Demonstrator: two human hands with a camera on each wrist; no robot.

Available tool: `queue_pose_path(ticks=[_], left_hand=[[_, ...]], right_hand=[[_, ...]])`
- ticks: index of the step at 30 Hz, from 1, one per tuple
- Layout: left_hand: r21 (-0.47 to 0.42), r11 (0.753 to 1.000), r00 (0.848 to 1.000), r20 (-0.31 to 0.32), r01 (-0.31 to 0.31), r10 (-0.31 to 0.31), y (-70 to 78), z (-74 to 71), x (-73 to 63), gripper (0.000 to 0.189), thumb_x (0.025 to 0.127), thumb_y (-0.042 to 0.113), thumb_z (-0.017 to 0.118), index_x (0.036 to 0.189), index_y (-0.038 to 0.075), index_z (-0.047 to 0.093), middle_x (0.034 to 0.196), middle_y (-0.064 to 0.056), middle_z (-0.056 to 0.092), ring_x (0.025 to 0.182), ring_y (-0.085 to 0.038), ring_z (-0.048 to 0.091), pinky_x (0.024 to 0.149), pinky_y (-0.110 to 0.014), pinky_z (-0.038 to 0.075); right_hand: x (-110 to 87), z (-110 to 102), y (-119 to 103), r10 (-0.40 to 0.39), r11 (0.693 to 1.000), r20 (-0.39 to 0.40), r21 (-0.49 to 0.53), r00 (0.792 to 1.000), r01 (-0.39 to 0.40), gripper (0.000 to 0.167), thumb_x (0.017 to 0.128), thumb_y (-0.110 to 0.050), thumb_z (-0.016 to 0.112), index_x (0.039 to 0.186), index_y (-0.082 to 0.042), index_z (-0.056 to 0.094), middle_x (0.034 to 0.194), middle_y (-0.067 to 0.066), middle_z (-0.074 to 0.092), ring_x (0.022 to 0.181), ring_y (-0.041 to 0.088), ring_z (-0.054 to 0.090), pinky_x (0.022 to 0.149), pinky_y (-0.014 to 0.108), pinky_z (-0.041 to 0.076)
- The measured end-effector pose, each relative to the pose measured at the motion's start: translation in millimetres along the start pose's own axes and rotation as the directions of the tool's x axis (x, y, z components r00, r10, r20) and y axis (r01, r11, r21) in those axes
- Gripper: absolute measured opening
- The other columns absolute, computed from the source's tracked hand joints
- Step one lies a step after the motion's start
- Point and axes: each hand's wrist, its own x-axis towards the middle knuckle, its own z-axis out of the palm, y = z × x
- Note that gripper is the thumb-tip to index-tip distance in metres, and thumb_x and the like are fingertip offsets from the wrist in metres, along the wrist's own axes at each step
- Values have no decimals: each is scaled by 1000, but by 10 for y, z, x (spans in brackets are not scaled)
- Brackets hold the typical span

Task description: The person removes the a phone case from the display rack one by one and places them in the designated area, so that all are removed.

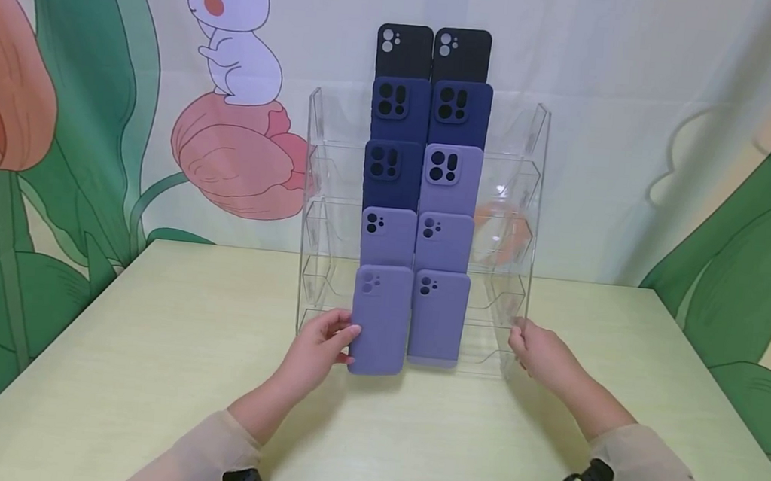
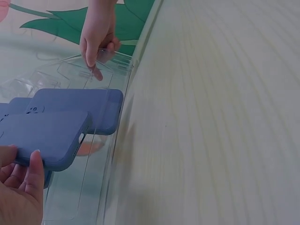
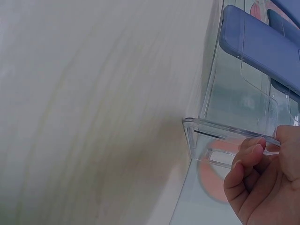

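My left hand point(image 1: 319, 348) grips the lower left edge of a lavender phone case point(image 1: 380, 323), thumb in front. In the left wrist view this case point(image 2: 44, 133) stands out in front of its neighbour point(image 2: 101, 108). A clear acrylic display rack point(image 1: 536, 199) holds two columns of phone cases in stepped tiers. Beside the held case, another lavender phone case point(image 1: 438, 320) leans in the bottom tier. At the rack's lower right side, my right hand point(image 1: 546, 353) pinches the clear side panel point(image 3: 234, 131) between thumb and curled fingers.
Higher tiers hold more lavender cases point(image 1: 444, 239), navy cases point(image 1: 459, 122) and two black cases point(image 1: 461, 58) at the top. The rack stands on a pale wood-grain table point(image 1: 214, 348). Behind it hangs a cloth point(image 1: 611, 137) printed with flowers and a rabbit.
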Motion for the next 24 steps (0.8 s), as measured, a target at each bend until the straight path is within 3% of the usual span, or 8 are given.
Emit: queue_pose_path(ticks=[6,24], left_hand=[[-13,999,999,-3,45,-45,-17,-56,-16,24,91,4,58,113,-5,61,100,-14,66,80,-19,62,65,-31,54],[-19,996,996,19,86,-85,37,-171,-139,28,91,5,58,118,-4,60,101,-14,66,79,-18,61,63,-30,54]], right_hand=[[-4,1,-3,-8,1000,2,0,1000,8,49,98,-15,24,131,19,34,54,1,45,46,14,40,48,31,35],[-2,-3,0,-18,1000,-9,-6,1000,18,48,99,-16,24,131,18,35,55,1,45,47,14,39,47,31,35]])
